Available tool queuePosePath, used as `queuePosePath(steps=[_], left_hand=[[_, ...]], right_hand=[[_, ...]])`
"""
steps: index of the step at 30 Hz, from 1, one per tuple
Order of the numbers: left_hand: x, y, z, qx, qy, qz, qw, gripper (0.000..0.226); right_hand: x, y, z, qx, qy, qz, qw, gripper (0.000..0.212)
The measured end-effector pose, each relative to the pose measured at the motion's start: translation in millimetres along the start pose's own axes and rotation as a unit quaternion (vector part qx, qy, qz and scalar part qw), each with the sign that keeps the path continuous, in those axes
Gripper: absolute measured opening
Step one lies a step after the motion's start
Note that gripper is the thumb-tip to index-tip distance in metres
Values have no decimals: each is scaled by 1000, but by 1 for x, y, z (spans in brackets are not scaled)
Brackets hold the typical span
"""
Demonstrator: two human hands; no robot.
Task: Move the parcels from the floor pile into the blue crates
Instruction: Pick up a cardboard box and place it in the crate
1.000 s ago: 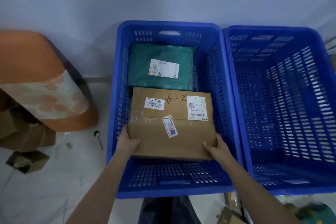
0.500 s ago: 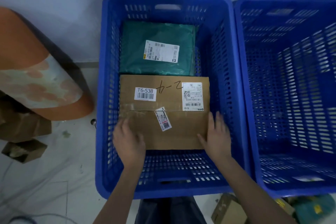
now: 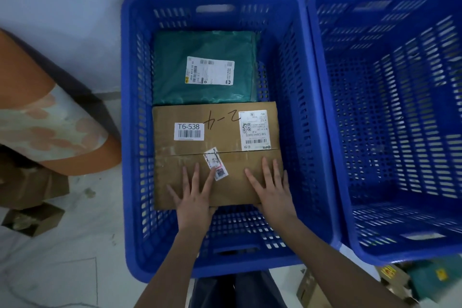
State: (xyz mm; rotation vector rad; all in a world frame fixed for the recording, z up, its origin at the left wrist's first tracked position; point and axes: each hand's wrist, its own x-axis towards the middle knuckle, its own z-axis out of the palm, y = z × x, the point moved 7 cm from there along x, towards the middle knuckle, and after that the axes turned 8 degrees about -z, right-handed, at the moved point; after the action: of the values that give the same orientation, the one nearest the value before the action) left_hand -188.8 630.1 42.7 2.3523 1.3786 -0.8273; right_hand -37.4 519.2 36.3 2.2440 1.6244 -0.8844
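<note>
Both flat palms, left hand (image 3: 193, 199) and right hand (image 3: 272, 191), are pressing the cardboard box's (image 3: 215, 155) six-o'clock edge; uneven pushing risks crumpling the green mailer (image 3: 203, 67) at twelve.

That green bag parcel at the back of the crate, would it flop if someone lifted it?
Probably yes: the green bag parcel looks like thin wrinkled plastic, so it would likely sag. Its glossy film may be a little slippery. It lies flat, so rolling seems unlikely.

Bare forearms with no sleeves, dark trousers (image 3: 240, 290) below, between the arms
</note>
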Motion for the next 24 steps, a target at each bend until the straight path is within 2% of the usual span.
queuePosePath(steps=[3,5,7,8,10,11,12,15,17,19,22,24], left_hand=[[-1,1,-12,-6,-44,10,999,103],[1,-4,-24,-39,-77,11,996,88],[-2,-6,-44,-170,-87,-41,981,65],[-5,-10,-55,-303,-62,-107,945,51],[-25,-16,-72,-535,26,-244,808,32],[-38,-13,-80,-599,59,-283,747,29],[-48,-3,-88,-621,67,-282,728,26],[-80,31,-106,-627,56,-186,754,23],[-97,37,-109,-617,68,-144,771,24],[-104,39,-107,-601,63,-117,788,23],[-110,48,-93,-578,35,-81,811,24],[-114,52,-88,-555,24,-66,829,24]], right_hand=[[-5,-2,-14,4,-43,-8,999,110],[-7,-4,-28,16,-87,-7,996,106],[-12,-12,-47,13,-135,-13,991,90],[-15,-19,-58,11,-140,-19,990,81],[-25,-37,-80,46,-95,-22,994,66],[-33,-43,-92,85,-43,-16,995,60],[-44,-45,-104,133,24,-7,991,55],[-96,-31,-132,248,213,26,945,44],[-145,-11,-141,268,343,76,897,33],[-198,11,-132,250,427,146,857,28],[-275,48,-83,288,445,292,796,25],[-328,67,-30,346,395,430,734,22]])
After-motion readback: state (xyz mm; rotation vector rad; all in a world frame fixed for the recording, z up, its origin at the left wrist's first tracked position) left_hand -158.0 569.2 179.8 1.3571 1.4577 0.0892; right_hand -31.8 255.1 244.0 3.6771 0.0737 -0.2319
